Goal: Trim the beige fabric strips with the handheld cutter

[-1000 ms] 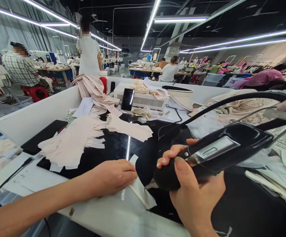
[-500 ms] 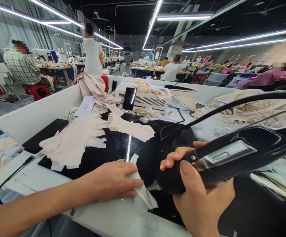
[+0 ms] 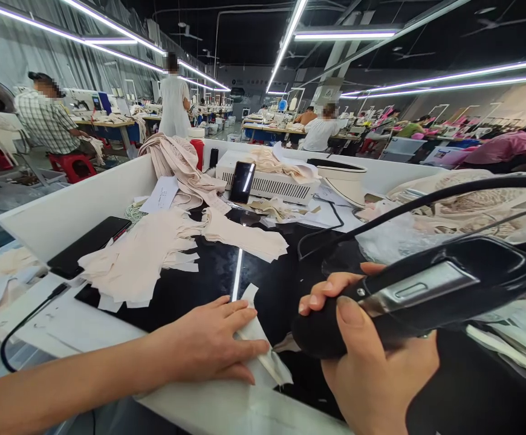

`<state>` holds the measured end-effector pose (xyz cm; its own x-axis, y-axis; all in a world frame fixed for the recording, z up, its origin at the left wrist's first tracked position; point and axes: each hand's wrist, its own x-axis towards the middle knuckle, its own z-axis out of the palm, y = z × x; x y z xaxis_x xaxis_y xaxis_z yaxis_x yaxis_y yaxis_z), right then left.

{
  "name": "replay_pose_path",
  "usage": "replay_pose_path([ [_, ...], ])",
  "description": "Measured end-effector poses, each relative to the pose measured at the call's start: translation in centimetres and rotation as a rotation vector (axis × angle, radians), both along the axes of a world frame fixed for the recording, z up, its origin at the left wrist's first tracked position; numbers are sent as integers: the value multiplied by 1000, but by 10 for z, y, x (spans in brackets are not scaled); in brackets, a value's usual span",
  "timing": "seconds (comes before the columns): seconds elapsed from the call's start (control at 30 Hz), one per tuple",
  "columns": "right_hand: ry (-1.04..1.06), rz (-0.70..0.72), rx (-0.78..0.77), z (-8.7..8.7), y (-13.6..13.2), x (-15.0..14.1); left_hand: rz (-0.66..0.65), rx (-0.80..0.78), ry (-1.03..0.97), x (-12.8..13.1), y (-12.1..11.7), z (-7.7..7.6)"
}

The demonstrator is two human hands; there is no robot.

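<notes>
your left hand (image 3: 220,344) lies flat, fingers loosely spread over a pale fabric strip (image 3: 257,329), clasping nothing; your right hand (image 3: 381,356) is wrapped around a black handheld tool (image 3: 421,296), thumb near its metal plate; the strip rests slantwise at the near edge of the glossy black surface (image 3: 213,272); it looks light, soft and limp, apt to slide on that sheen and to fray at its lower end; a flat palm along its length, or a pinch at a bare end, should hold it best; the tool looks hard, smooth and the heavier of the two, its rounded body the surest grip; a thick black cable (image 3: 426,197) arches behind, and whether it joins the tool cannot be told; beyond your left fingers sits a heap of pale fabric pieces (image 3: 127,260); farther back, a phone (image 3: 242,181) stands tilted before a vented white box (image 3: 285,191) topped with fabric scraps (image 3: 285,163); beside it, a cream round container (image 3: 344,181) shows a dark mouth, contents hidden; at right lies crumpled clear plastic (image 3: 394,238), its contents, if any, unclear
</notes>
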<state>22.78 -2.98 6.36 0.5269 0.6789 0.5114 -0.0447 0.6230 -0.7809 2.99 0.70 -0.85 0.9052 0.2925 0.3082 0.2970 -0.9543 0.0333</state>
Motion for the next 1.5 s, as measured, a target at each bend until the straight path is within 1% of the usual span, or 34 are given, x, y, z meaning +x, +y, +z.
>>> replay_pose_path([
  [0.23,40,-55,15,6,9,-4,5,-21,-11,-1,-1,-3],
  [0.57,-16,-47,-19,1,11,-8,3,-34,-78,1,-1,-6],
  [0.83,34,-42,6,0,20,-11,12,-47,-105,2,-1,-8],
  [0.93,11,-32,-22,-2,21,-12,10,-44,-118,3,-2,-7],
  [1.03,4,-36,-36,-3,21,-12,-2,-33,-135,2,-2,-3],
  [1.13,12,-34,-26,-2,19,-12,6,8,-186,1,4,5],
  [1.2,12,-34,-18,-2,19,-12,3,26,-188,2,13,10],
  [1.27,4,-40,-13,-2,18,-11,-28,24,-171,4,23,13],
  [1.4,-3,-45,-18,-4,17,-10,-96,-48,-103,7,41,12],
  [1.5,2,-49,-20,-3,17,-11,-113,-106,-70,4,47,10],
])
